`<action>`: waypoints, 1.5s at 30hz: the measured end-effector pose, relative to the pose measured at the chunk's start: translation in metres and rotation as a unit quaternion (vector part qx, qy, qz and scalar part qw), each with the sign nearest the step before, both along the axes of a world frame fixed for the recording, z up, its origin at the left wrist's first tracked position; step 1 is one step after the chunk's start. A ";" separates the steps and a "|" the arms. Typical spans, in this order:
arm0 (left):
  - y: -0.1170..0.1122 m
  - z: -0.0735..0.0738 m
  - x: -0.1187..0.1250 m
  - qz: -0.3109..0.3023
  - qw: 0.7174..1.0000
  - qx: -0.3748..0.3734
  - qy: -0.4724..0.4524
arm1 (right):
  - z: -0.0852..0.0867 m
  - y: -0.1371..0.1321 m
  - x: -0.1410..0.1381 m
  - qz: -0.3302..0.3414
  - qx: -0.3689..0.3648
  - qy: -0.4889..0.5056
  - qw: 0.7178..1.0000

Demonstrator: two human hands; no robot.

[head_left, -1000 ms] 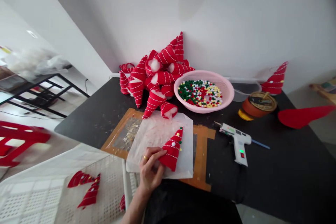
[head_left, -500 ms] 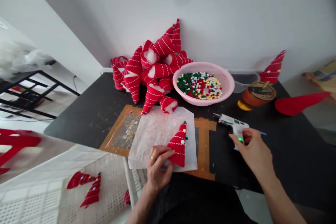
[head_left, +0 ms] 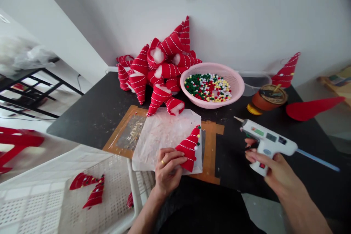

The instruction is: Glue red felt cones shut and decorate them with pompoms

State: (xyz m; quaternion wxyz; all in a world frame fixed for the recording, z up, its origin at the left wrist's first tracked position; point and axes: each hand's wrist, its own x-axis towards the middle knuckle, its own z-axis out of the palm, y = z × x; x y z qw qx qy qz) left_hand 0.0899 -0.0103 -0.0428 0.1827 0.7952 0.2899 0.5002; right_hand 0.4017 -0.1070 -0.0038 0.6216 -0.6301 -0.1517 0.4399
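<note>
A red felt cone (head_left: 188,148) with some pom-poms (head_left: 198,127) attached is gripped by the left hand (head_left: 168,170) on a parchment sheet (head_left: 161,135), and a hot glue gun (head_left: 270,142) is gripped by the right hand (head_left: 276,170). Undecorated stuffed cones (head_left: 160,69) are piled on the bench (head_left: 82,124) beside a pink basket (head_left: 237,84) of loose pom-poms

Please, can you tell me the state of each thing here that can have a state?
Left hand, closed around the cone
Red fabric cone, held tilted on paper
Right hand, holding the gun by its grip
Hot glue gun, raised above the table
Glue stick, inserted in the gun
Pink basket, filled with pom-poms
Stuffed cones, piled, white filling showing
</note>
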 end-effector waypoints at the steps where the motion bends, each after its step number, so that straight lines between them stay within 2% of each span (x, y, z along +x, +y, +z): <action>1: -0.001 0.000 0.001 0.001 1.000 -0.002 -0.003 | 0.006 0.001 -0.004 0.014 0.024 0.005 1.000; 3: -0.002 -0.001 0.002 0.006 1.000 -0.009 -0.008 | 0.017 0.003 -0.012 0.057 0.037 -0.002 0.998; 5: -0.003 -0.003 0.002 0.013 1.000 -0.014 -0.011 | 0.027 0.005 -0.019 0.113 0.015 -0.048 0.992; 8: -0.005 -0.006 0.001 0.022 0.999 -0.019 -0.013 | 0.037 0.009 -0.030 0.205 -0.003 -0.133 0.970; 12: -0.008 -0.007 0.001 0.032 0.999 -0.025 -0.013 | 0.042 0.019 -0.042 0.313 0.011 -0.170 0.934; 15: -0.008 -0.008 0.001 0.038 0.999 -0.023 -0.014 | 0.040 0.027 -0.048 0.367 -0.007 -0.195 0.909; 23: -0.007 -0.008 0.001 0.031 0.999 -0.018 -0.013 | 0.035 0.033 -0.061 0.370 -0.011 -0.192 0.909; 34: -0.008 -0.005 0.003 0.025 0.999 -0.016 -0.019 | 0.033 0.036 -0.064 0.399 -0.010 -0.221 0.890; 45: -0.008 -0.009 0.002 0.026 0.999 -0.016 -0.019 | 0.033 0.035 -0.066 0.393 -0.029 -0.263 0.881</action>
